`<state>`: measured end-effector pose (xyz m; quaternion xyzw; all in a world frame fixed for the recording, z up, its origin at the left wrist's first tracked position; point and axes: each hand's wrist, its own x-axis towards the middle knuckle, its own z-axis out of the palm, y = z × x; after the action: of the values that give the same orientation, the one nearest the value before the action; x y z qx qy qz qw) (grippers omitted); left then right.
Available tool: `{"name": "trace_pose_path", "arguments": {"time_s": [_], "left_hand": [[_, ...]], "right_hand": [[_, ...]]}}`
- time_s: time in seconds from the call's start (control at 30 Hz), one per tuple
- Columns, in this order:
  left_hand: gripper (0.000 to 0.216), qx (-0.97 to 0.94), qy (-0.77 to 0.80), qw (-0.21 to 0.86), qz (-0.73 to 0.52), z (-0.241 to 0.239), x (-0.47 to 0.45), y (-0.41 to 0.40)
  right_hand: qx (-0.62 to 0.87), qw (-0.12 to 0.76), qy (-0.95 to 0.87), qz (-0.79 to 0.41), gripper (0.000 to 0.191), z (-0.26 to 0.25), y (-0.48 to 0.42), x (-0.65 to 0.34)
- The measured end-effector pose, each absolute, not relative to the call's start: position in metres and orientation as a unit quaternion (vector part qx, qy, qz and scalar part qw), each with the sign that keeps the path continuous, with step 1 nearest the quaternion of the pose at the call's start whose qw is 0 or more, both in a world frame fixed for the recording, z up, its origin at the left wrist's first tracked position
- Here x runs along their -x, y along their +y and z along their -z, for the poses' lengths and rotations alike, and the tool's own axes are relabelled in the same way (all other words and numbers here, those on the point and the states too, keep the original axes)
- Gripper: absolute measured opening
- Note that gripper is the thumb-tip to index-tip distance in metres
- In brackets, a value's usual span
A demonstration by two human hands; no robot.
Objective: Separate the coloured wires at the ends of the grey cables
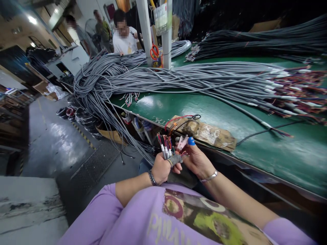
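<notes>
1. Surroundings: green-topped workbench (pixel 281 153) carries a long heap of grey sheathed cables (pixel 178 76); a worn cardboard pad (pixel 212 134) lies at the bench edge, just beyond the hands. People stand at the far end.
2. Left hand (pixel 160 170): fist closed round a short grey cable end (pixel 167 149) with stripped coloured wires.
3. Cable held before the bench edge, long axis near upright, wire tips pointing up.
4. Right hand (pixel 196 160): fingers pinch narrowly at the wires; blue cap on one fingertip (pixel 191 141).
</notes>
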<state>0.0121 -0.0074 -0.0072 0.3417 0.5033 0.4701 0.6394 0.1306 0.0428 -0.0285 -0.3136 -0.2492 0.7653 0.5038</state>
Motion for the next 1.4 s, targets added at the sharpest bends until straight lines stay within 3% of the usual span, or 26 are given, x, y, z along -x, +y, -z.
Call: {"name": "trace_pose_path", "arguments": {"time_s": [0.13, 0.33, 0.57, 0.67, 0.8, 0.97, 1.1, 1.4], "left_hand": [[0.042, -0.349, 0.499, 0.637, -0.472, 0.008, -0.006, -0.012], [0.043, -0.374, 0.508, 0.623, -0.462, 0.013, 0.0, -0.016], [0.037, -0.43, 0.496, 0.663, -0.36, 0.014, 0.002, -0.016], [0.038, -0.434, 0.497, 0.676, -0.328, 0.013, 0.003, -0.015], [0.043, -0.405, 0.506, 0.656, -0.387, 0.014, 0.003, -0.014], [0.047, -0.385, 0.505, 0.637, -0.437, 0.016, 0.002, -0.013], [0.046, -0.395, 0.5, 0.643, -0.425, 0.017, 0.002, -0.014], [0.05, -0.409, 0.507, 0.635, -0.415, 0.02, 0.002, -0.018]], "right_hand": [[0.303, 0.484, -0.245, -0.783, 0.04, 0.025, 0.038, -0.139], [0.337, 0.335, -0.347, -0.809, 0.041, 0.018, 0.034, -0.156], [0.321, 0.301, -0.494, -0.75, 0.031, 0.001, 0.025, -0.151], [0.331, 0.324, -0.502, -0.731, 0.031, 0.006, 0.025, -0.154], [0.356, 0.367, -0.426, -0.747, 0.032, 0.018, 0.027, -0.162], [0.342, 0.36, -0.342, -0.798, 0.033, 0.026, 0.019, -0.163], [0.366, 0.406, -0.383, -0.745, 0.03, 0.019, 0.012, -0.151], [0.388, 0.41, -0.477, -0.674, 0.03, 0.008, 0.012, -0.142]]}}
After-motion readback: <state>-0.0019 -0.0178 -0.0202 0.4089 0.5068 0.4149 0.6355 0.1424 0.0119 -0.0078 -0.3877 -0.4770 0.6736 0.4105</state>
